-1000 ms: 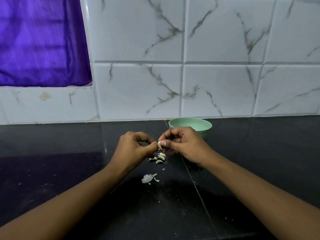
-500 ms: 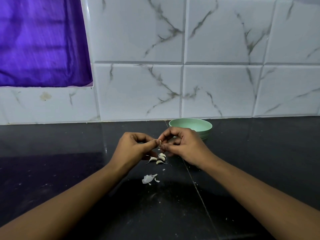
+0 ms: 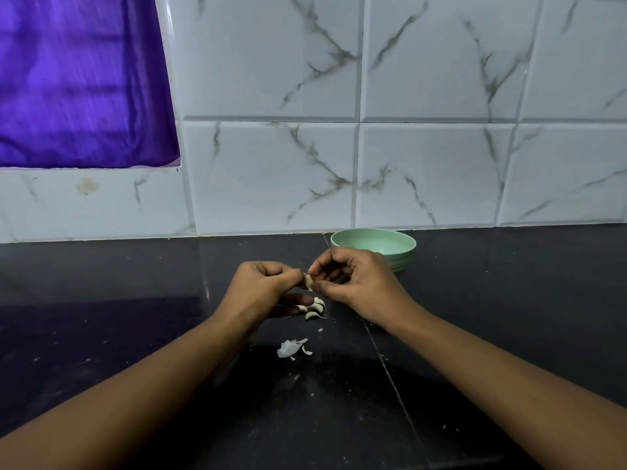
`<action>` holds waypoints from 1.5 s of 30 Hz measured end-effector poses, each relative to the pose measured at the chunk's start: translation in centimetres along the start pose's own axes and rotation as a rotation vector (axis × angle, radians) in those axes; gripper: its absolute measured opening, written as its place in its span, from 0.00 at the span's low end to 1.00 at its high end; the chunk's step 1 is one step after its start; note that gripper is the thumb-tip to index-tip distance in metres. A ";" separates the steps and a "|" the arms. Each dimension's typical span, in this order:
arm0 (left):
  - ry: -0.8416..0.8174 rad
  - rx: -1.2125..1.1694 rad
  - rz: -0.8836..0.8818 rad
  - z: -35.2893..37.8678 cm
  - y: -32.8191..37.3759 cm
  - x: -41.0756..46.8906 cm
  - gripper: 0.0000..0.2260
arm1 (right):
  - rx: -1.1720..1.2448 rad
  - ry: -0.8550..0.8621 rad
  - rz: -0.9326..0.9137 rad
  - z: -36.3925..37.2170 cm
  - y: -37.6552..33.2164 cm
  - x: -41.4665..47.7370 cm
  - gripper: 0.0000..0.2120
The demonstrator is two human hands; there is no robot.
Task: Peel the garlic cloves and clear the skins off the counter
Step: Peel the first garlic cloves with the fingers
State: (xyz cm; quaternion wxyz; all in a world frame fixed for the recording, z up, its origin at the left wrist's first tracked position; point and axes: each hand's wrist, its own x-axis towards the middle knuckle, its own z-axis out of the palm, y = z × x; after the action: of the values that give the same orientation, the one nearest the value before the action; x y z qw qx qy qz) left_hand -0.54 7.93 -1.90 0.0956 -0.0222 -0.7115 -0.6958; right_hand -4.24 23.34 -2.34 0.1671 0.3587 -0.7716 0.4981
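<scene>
Both hands meet above the black counter (image 3: 135, 334). My left hand (image 3: 261, 290) and my right hand (image 3: 356, 283) each pinch the same small pale garlic clove (image 3: 308, 281) between thumb and fingertips. Just below them a few loose garlic cloves (image 3: 315, 310) lie on the counter, partly hidden by my left fingers. Nearer to me lies a small heap of white garlic skins (image 3: 290, 348), with a tiny flake beside it.
A pale green bowl (image 3: 373, 244) stands behind my right hand against the marble-tiled wall (image 3: 441, 171). A purple cloth (image 3: 81, 79) hangs at the upper left. Small white crumbs dot the counter.
The hands have stayed together over the cloves, with only small finger shifts on the pinched clove. The skins and the bowl have not moved.
</scene>
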 end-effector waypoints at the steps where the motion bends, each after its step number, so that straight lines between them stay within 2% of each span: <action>1: -0.002 -0.010 -0.003 0.0 0.0 0.0 0.09 | 0.004 -0.005 0.001 0.0 0.0 0.0 0.07; 7: -0.012 -0.026 -0.006 0.1 0.0 0.2 0.09 | 0.052 -0.032 0.052 -0.1 0.1 0.1 0.08; 14: -0.031 -0.014 -0.005 0.0 0.0 0.1 0.09 | 0.469 -0.067 0.267 -0.2 0.2 0.2 0.09; 19: -0.041 0.032 0.039 -0.1 0.1 -0.1 0.09 | 0.601 -0.081 0.362 -0.4 0.1 0.2 0.08; 25: -0.072 0.092 0.043 -0.3 0.1 0.0 0.08 | 0.588 -0.154 0.333 -0.4 0.0 0.1 0.09; 37: -0.122 0.011 0.032 -0.7 0.6 -0.1 0.06 | 0.627 -0.156 0.336 -0.8 -0.2 0.2 0.09; 45: -0.133 0.133 0.118 -1.1 0.5 0.2 0.02 | 0.560 -0.143 0.307 -0.8 -0.2 0.1 0.09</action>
State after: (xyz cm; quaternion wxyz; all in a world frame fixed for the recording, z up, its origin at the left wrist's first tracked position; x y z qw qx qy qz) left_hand -0.50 6.87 -1.38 0.0905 -0.1037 -0.7584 -0.6371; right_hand -4.25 23.95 -1.75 -0.0698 0.3041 -0.6594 0.6840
